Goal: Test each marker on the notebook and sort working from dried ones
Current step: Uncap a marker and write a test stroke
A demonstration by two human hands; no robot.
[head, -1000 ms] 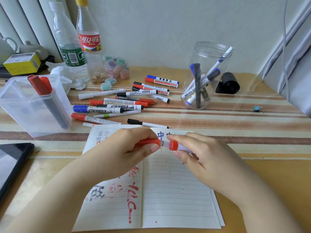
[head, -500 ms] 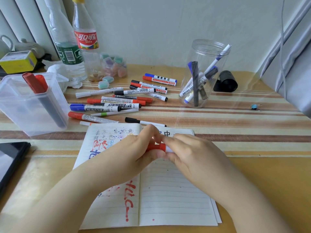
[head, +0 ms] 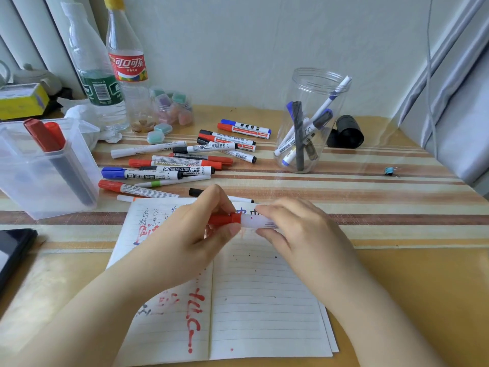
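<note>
Notebook (head: 264, 300): lying open at the near edge of the desk, pages up and already streaked with red and blue test marks, so it is the scribble pad for every pen.
Square tub (head: 45, 186): left of the notebook, two red-capped markers standing in it; probably one of the sorted groups, though which I cannot tell.
Clear jar (head: 312, 123): behind and right of the notebook, several markers leaning inside, likely the other group.
Loose markers (head: 172, 165): a pile just behind the notebook's top edge, seemingly waiting their turn.
Left hand (head: 190, 234): over the notebook's upper left page, fingers curled round the red cap end.
Right hand (head: 299, 234): over the upper right page, pinching the white barrel.
Red marker (head: 238, 219): held level above the notebook's top edge between both hands, cap on.
Change: a second ago cap and barrel were apart with a gap showing; now they meet, so it reads as recapped and ready for sorting.
</note>
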